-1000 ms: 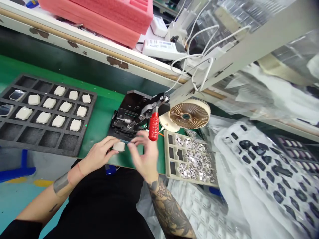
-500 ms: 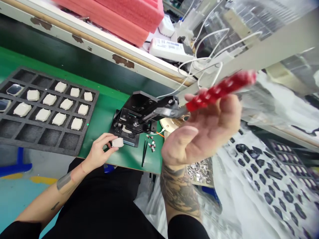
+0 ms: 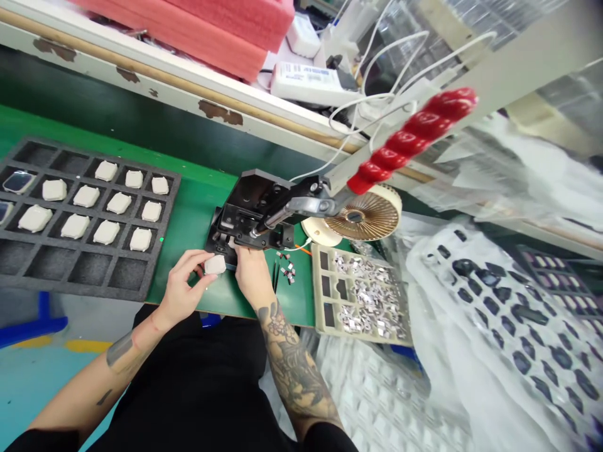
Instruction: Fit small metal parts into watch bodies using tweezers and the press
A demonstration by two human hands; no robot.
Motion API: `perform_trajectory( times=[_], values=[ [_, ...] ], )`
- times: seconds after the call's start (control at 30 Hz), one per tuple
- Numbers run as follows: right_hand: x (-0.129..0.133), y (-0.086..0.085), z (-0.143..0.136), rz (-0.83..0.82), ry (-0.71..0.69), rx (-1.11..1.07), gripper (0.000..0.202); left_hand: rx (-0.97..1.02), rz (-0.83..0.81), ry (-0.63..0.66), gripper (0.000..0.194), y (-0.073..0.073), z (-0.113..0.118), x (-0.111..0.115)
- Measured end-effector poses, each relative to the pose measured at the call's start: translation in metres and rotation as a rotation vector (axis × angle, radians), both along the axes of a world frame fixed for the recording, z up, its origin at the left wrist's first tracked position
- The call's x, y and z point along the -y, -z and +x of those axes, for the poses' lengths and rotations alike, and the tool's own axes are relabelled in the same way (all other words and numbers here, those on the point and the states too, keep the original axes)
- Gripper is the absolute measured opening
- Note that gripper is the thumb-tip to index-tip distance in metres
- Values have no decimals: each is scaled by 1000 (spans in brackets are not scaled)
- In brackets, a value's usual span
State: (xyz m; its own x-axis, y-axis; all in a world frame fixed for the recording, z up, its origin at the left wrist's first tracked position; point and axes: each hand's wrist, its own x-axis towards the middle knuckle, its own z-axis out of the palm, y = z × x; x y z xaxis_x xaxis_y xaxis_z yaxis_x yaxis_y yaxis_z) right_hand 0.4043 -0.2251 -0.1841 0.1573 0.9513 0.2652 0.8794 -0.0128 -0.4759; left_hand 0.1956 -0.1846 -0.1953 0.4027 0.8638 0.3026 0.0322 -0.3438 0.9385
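Observation:
My left hand [image 3: 184, 284] pinches a white squarish case [image 3: 215, 265] between thumb and fingers, just in front of the black press [image 3: 257, 207]. The fingers of my right hand [image 3: 252, 273] reach under the head of the press and are hidden there, near a pale part. The red-handled lever [image 3: 414, 141] points up to the right with no hand on it. At the left, a dark foam tray [image 3: 146, 276] holds several white cases in its compartments. Tweezers [image 3: 275, 276] and several tiny parts [image 3: 288, 271] lie right of my right hand.
A cream fan [image 3: 365, 213] stands behind a divided tray [image 3: 320, 323] of small metal pieces on the right. Black parts lie on white wrapping [image 3: 433, 314] farther right. Red foam [image 3: 226, 31], a white box [image 3: 306, 81] and white cables occupy the shelf above.
My right hand has left the red lever and moved down and left to the base of the press. My left hand still holds the white case. The view has shifted slightly.

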Motion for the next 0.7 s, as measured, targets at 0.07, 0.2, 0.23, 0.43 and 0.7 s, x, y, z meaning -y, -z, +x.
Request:
perform_trajectory(
  times=[0.07, 0.2, 0.23, 0.43, 0.7],
  values=[
    [-4, -4, 1, 23, 34, -30, 43, -17, 33, -18, 33, -1, -1, 2],
    [27, -12, -5, 141, 58, -229, 42, -137, 145, -103, 34, -10, 5, 8],
    [39, -14, -6, 169, 62, -284, 43, -207, 197, -114, 33, -14, 11, 9],
    [94, -25, 3, 232, 119, -294, 46, -815, 364, 23, 40, -39, 61, -10],
    [108, -29, 8, 279, 72, -249, 52, -768, 289, 176, 45, -47, 74, -31]
  ],
)
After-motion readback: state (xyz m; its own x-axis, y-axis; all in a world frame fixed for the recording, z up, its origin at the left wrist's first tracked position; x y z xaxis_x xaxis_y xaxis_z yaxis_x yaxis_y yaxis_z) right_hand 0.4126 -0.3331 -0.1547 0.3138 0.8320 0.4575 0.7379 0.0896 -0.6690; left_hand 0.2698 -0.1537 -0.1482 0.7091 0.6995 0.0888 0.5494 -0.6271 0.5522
